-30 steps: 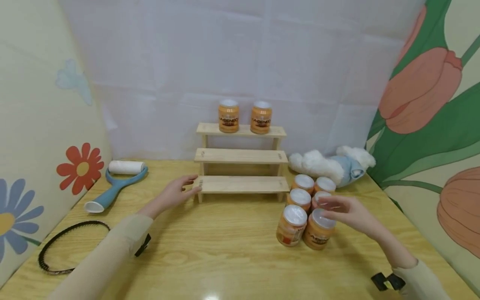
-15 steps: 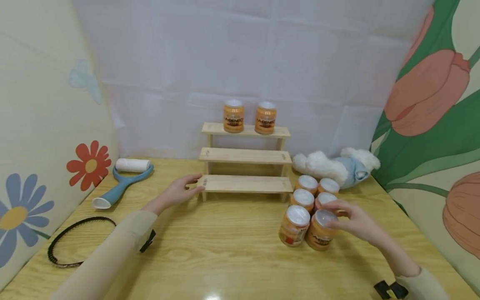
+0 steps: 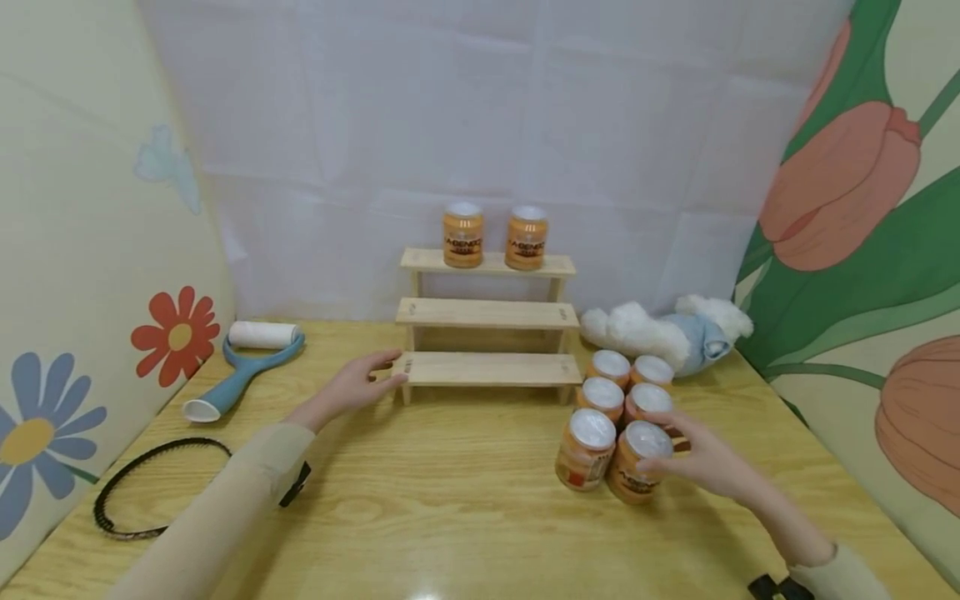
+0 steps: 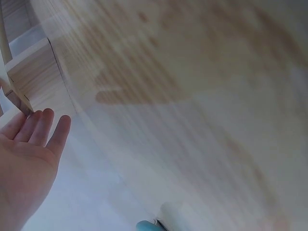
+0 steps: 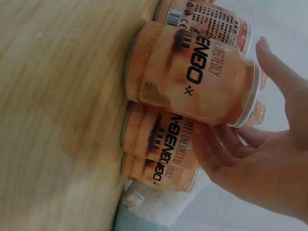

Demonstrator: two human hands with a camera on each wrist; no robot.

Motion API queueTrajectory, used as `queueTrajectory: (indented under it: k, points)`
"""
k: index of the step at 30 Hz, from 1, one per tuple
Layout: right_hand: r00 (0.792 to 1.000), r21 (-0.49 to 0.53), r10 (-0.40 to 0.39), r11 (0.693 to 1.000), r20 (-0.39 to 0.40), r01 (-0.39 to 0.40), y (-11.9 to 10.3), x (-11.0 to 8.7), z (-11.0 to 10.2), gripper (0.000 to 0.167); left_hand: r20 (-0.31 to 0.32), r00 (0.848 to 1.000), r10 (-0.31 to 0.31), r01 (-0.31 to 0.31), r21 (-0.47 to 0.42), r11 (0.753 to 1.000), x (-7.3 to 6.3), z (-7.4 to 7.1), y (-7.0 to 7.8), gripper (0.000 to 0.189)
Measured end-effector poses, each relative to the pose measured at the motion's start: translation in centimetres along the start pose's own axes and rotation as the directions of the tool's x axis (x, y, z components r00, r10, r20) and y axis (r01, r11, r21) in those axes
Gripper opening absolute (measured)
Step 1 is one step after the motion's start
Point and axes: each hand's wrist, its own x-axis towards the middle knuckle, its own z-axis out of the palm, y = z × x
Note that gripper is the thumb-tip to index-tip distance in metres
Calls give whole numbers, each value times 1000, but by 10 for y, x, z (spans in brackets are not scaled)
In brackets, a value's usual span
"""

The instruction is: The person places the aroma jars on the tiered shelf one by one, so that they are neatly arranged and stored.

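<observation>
In the head view my left hand [image 3: 356,385] touches the left end of the wooden three-step shelf [image 3: 491,368] at its lowest step; the left wrist view shows its fingers [image 4: 57,137] fairly straight against the wood. On the right, my right hand [image 3: 701,454] is around the upper part of the front right orange jar [image 3: 636,483], which stands upright on the table. In the right wrist view the fingers lie behind that jar [image 5: 192,72], while the thumb sits near its white lid, seemingly apart from it. Several matching jars [image 3: 585,458] stand beside and behind it.
Two more jars [image 3: 462,237] stand on the shelf's top step. A white and blue plush toy [image 3: 637,329] lies behind the jar group. At left are a blue-handled lint roller [image 3: 236,379] and a dark headband [image 3: 120,492] on the wooden table [image 3: 450,517].
My right hand has lowered from above the front right jar's lid to around its upper part. The left hand stays at the shelf's end. The view has shifted slightly.
</observation>
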Motion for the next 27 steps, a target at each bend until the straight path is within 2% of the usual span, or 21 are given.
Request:
queueTrajectory:
  k: [2, 6, 9, 16, 27]
  points:
    - [998, 34, 68, 997, 15, -68, 0, -1, 3, 72, 2, 1000, -6, 6, -3, 1000, -1, 0, 0, 65]
    - [991, 77, 137, 988, 7, -137, -3, -1, 6, 77, 1, 1000, -14, 14, -4, 1000, -1, 0, -1, 66]
    - [988, 82, 153, 985, -8, -152, -5, -2, 8, 74, 0, 1000, -19, 19, -6, 1000, 0, -1, -1, 67]
    - [987, 4, 149, 989, -65, -149, -4, -4, 12, 63, 11, 1000, -21, 21, -6, 1000, 0, -1, 1, 68]
    - [976, 12, 193, 981, -97, -192, -10, -9, 6, 66, 12, 1000, -23, 24, -13, 1000, -2, -2, 2, 66]
